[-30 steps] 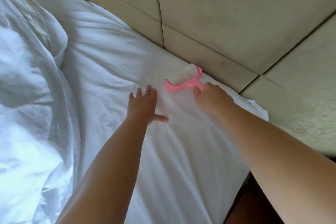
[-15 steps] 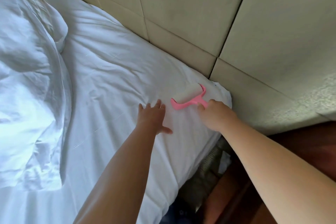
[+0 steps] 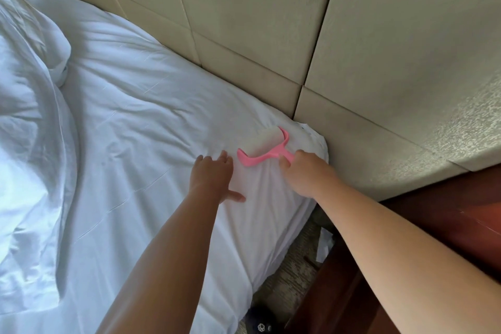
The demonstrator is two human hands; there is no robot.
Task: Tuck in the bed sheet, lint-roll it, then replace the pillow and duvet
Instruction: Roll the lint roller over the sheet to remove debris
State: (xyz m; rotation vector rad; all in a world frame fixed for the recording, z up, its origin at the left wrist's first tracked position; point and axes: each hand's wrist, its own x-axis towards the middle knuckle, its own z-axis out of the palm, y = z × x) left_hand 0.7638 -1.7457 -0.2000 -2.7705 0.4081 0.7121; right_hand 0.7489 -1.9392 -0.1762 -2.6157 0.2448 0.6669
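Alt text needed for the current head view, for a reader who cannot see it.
A person's right hand grips a pink lint roller on a white bed sheet near the mattress corner, beside a padded beige headboard. The left hand presses flat on the sheet beside it; a bunched white duvet lies at left.

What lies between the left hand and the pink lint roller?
Only bare white bed sheet, as the head view shows: the left hand lies flat beside the lint roller, not touching it.

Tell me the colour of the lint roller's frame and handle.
Pink, with a white roll; the lint roller shows clearly in the head view, held by the right hand.
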